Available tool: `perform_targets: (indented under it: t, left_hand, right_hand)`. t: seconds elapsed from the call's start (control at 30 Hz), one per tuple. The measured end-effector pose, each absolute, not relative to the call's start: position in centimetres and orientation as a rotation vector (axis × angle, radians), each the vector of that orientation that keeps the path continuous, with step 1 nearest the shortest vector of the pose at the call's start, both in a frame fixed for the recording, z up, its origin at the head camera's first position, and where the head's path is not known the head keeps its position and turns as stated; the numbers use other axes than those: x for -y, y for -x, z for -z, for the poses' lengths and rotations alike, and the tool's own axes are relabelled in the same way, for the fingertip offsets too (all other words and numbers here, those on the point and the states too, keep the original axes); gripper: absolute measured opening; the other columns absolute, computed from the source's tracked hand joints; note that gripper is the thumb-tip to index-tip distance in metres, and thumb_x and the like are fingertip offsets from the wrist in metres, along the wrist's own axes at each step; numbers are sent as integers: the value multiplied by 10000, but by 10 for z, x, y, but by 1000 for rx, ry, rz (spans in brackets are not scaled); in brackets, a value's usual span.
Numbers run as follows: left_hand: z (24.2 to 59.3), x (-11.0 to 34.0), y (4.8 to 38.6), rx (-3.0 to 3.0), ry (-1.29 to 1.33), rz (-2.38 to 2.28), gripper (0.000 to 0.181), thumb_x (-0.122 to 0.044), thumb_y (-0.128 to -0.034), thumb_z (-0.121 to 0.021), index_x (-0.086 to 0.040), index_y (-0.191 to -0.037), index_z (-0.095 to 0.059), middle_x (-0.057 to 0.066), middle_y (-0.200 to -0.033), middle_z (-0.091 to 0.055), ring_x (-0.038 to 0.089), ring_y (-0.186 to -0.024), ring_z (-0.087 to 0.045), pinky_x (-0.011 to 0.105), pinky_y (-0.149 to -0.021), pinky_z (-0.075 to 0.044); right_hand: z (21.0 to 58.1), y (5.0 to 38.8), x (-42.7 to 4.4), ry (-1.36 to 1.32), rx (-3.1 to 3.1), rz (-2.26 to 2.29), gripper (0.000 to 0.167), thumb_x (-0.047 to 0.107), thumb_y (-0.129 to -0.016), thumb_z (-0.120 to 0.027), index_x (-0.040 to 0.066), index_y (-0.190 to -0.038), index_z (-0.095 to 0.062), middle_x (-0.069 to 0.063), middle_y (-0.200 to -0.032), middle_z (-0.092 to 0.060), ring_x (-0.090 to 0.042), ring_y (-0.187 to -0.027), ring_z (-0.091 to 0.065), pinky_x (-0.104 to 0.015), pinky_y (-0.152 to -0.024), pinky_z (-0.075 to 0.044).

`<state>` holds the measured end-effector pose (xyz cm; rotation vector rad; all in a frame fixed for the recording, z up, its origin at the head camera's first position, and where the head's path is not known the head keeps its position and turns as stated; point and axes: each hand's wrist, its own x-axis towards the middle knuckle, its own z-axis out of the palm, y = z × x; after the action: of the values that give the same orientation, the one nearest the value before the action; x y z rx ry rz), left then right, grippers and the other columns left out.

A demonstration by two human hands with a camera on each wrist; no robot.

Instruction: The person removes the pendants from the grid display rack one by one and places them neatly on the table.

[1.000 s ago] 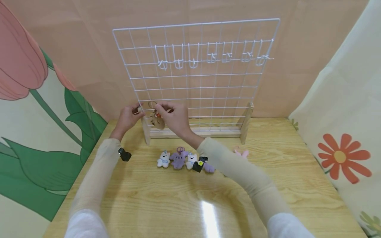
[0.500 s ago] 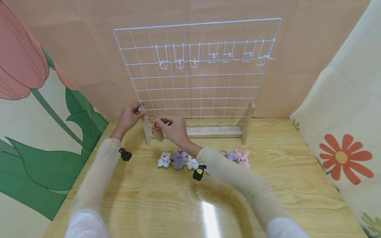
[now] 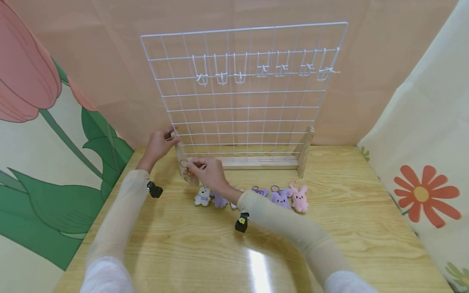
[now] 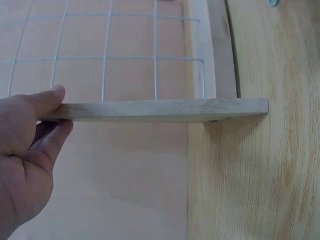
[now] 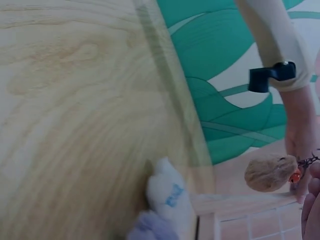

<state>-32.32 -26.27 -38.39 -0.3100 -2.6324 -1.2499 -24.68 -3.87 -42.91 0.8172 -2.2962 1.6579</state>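
My left hand [image 3: 158, 145] pinches the top of the rack's wooden side support [image 4: 165, 109] between thumb and fingers. In the head view my right hand [image 3: 209, 172] pinches a brown plush keychain [image 5: 270, 173] near its metal ring, in front of that support's foot. A chain and an orange-red bell show beside the plush in the right wrist view. The keychain hangs above the table, just left of a white plush keychain [image 3: 202, 197]. Behind both hands stands the white wire grid rack [image 3: 247, 108]. Only part of my right hand appears in its wrist view.
Several white wire hooks [image 3: 239, 77] hang on the rack's upper rows. A purple plush keychain [image 3: 280, 197] and a pink one [image 3: 299, 199] lie in the row before the rack, partly behind my right forearm. The wooden table [image 3: 190, 252] carries everything.
My right hand has moved down with the brown plush keychain, from the grid's lower rows to near the support's foot. My left hand keeps its hold on the support.
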Motion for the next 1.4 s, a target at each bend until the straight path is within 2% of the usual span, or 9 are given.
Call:
perform_targets:
  t: [0.37,0.6,0.87,1.13,1.4]
  left_hand:
    - [385,263,322,2619,327,1219,487,-85,-979,-700,42,-1426,-558,274,-1275,-661,390,-1231,-631,469,-981,-569]
    - [384,262,322,2608,336,1239,470,-57,-973,-699,59,-1409,-568,272,-1228,-675,394,-1215,-639,460,-963,-575]
    - [383,262,322,2608,326,1247,473,-42,-965,-705,59,-1407,-569,269,-1210,-680,388,-1212,-642,374,-943,-592]
    - [384,262,323,2606,336,1253,472,-43,-965,-705,63,-1405,-570,275,-1224,-678,395,-1207,-643,430,-955,-581]
    - [386,264,326,2618,314,1267,481,-43,-973,-693,55,-1423,-553,289,-1286,-649,402,-1238,-621,411,-981,-572]
  right_hand:
    - [458,235,51,-876,2330,-1627,145,210,-972,-726,109,-974,-830,64,-784,-769,-8,-729,-671,-167,-609,-565]
    - [470,225,58,-869,2371,-1621,128,213,-956,-736,140,-923,-837,88,-822,-773,44,-719,-647,-137,-487,-482]
    - [480,216,62,-897,2429,-1601,126,185,-957,-724,144,-911,-834,98,-845,-773,48,-733,-658,-126,-554,-513]
    - [488,217,63,-976,2501,-1568,119,209,-969,-732,138,-954,-826,66,-836,-774,-11,-745,-676,-126,-621,-531]
    - [490,228,63,-1047,2492,-1514,128,174,-979,-715,112,-952,-823,65,-826,-773,21,-743,-660,-119,-670,-533]
